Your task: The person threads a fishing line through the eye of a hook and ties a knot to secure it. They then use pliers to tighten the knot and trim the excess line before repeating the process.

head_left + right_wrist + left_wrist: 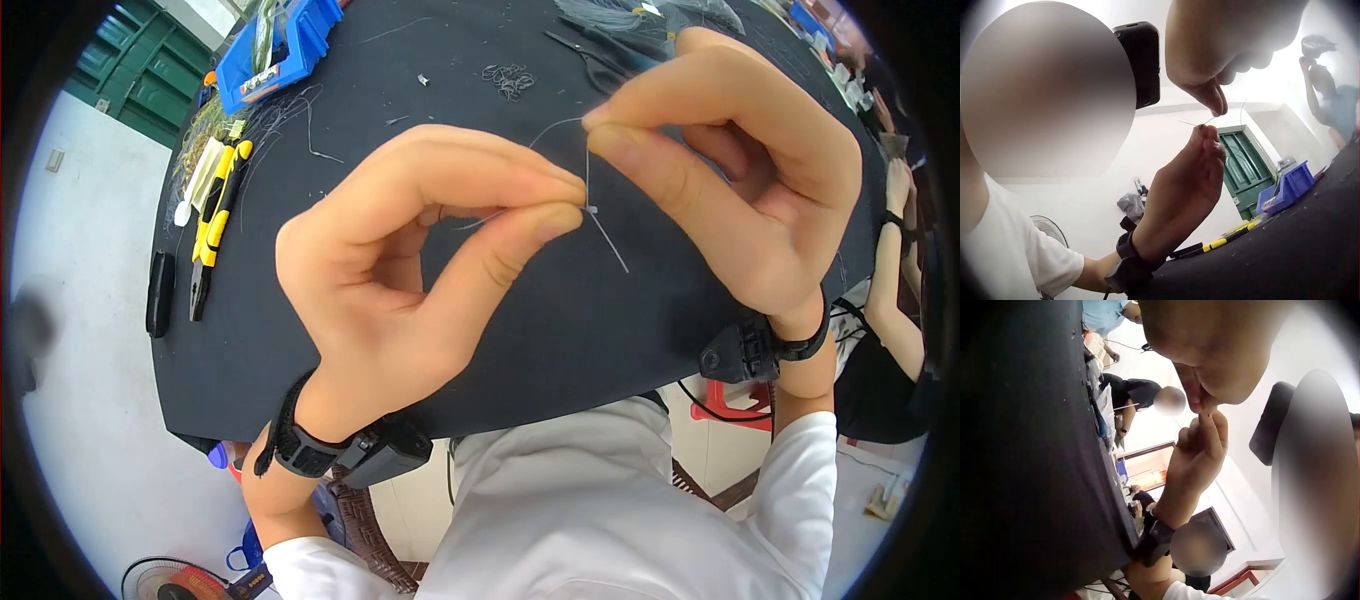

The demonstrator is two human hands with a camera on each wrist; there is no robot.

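Observation:
Between thumb and forefinger, my left hand (pixel 345 250) pinches a thin pale line (pixel 610 245) beside a small whitish knot or bead (pixel 591 210). A short tail of the line slants down past these fingertips. Higher and to the right, my right hand (pixel 790 190) pinches another stretch of the same line, which runs straight between the two hands and also bends in a small loop behind them. Both hands are raised over the black table (pixel 640 310). In the right wrist view, a fine strand sticks out at the left hand's fingertips (pixel 1204 129).
Yellow-and-black pliers (pixel 220 215) lie at the left, near a black case (pixel 160 293). A blue bin (pixel 290 65) stands at the back left. Farther back are a pile of small dark loops (pixel 508 82), scissors (pixel 595 65) and a bundle of clear line (pixel 640 20). Another person sits at right.

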